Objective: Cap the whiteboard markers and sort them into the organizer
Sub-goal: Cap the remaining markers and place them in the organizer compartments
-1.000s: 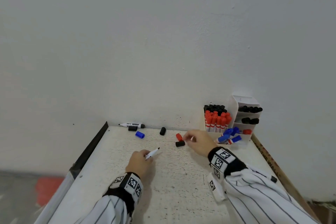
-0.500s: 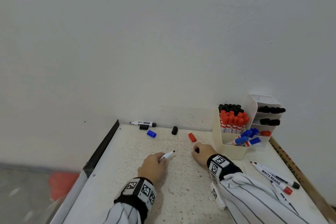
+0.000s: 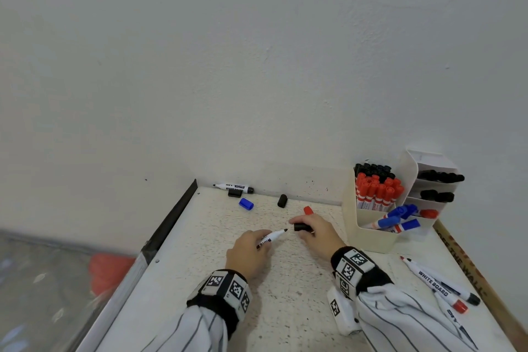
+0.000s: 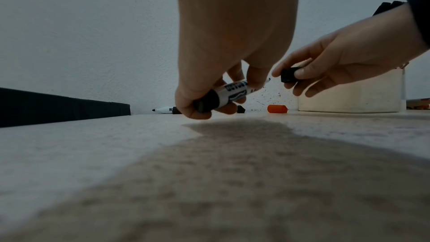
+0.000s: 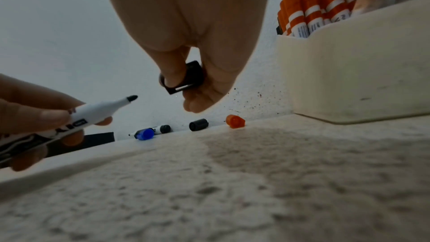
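My left hand (image 3: 251,251) grips an uncapped black whiteboard marker (image 3: 273,237), its tip pointing right. In the left wrist view the marker (image 4: 229,93) lies across the curled fingers. My right hand (image 3: 317,233) pinches a black cap (image 3: 301,227) just right of the tip, a small gap between them. The right wrist view shows the cap (image 5: 186,80) between thumb and fingers, with the marker (image 5: 97,110) at the left. The cream organizer (image 3: 368,234) stands at the right, holding black, red and blue capped markers.
Along the back wall lie an uncapped black marker (image 3: 233,188), a black cap (image 3: 234,193), a blue cap (image 3: 246,204), another black cap (image 3: 282,200) and a red cap (image 3: 308,210). Loose markers (image 3: 437,286) lie front right. The table's dark left edge (image 3: 171,223) drops off.
My right hand picked the black cap off the table and drew it back toward the marker tip. My left hand moved the marker slightly right. The head view tilted down.
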Tool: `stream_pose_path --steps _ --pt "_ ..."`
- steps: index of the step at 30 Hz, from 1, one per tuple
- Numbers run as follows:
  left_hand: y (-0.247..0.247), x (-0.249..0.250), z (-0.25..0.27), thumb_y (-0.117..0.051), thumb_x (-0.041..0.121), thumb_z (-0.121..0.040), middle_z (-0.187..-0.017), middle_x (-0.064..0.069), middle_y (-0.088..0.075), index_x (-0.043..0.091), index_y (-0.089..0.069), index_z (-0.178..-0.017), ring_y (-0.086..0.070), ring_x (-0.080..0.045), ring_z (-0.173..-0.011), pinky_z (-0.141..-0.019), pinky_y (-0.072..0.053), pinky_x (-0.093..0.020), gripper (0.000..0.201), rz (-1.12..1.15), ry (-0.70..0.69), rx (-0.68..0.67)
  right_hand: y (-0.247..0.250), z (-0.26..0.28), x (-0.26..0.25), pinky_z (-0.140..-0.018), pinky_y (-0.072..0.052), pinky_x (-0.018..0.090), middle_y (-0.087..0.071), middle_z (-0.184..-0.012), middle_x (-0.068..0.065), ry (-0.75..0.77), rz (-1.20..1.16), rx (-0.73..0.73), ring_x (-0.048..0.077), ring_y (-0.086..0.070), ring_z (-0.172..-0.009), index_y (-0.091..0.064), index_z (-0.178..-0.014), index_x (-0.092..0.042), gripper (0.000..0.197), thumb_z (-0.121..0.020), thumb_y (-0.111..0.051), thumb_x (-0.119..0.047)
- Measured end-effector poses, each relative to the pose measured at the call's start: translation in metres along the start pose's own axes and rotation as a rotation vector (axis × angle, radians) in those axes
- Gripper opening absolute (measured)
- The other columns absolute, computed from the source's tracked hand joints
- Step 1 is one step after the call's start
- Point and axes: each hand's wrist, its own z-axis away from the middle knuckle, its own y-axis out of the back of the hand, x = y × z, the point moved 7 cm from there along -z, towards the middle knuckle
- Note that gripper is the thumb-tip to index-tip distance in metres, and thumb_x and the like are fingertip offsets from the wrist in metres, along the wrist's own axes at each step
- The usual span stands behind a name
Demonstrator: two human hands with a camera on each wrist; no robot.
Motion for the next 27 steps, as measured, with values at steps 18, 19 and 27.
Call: stream_pose_path --steps 18,19,27 --pt "0.012 0.033 0.025 -0.049 0.020 -0.095 -0.127 -0.004 -0.054 0.022 -0.053 -0.131 -0.049 -0.017 -0.118 -0.090 -0.032 -0.018 0.036 0.098 -0.128 -0.053 0.025 0.033 -0.007 -0.080 -0.048 0.020 -0.053 -0.106 0.000 -0.009 -0.212 0.176 0.014 -0.058 -0.088 -0.039 -0.107 -0.023 0.028 -0.089 -0.054 -0.007" --pt "0.011 0.035 0.028 -0.049 0.020 -0.095 -0.128 -0.003 -0.054 0.021 -0.053 -0.130 -0.048 -0.017 -0.119 -0.091 -0.032 -0.018 0.036 0.092 -0.134 -0.072 0.024 0.035 -0.008 -0.087 -0.049 0.029 -0.050 -0.110 0.001 -0.007 -0.239 0.178 0.018 -0.059 -0.095 -0.038 -0.108 -0.024 0.032 -0.088 -0.054 -0.005" --pt "0.009 0.050 0.050 -0.051 0.022 -0.094 -0.123 -0.004 -0.056 0.023 -0.055 -0.128 -0.049 -0.016 -0.116 -0.093 -0.035 -0.022 0.034 0.121 -0.175 -0.092 0.035 0.059 -0.019 -0.077 -0.044 0.010 -0.063 -0.093 -0.006 0.064 -0.381 0.300 0.010 -0.058 -0.087 -0.052 -0.084 -0.031 0.035 -0.078 -0.066 0.001"
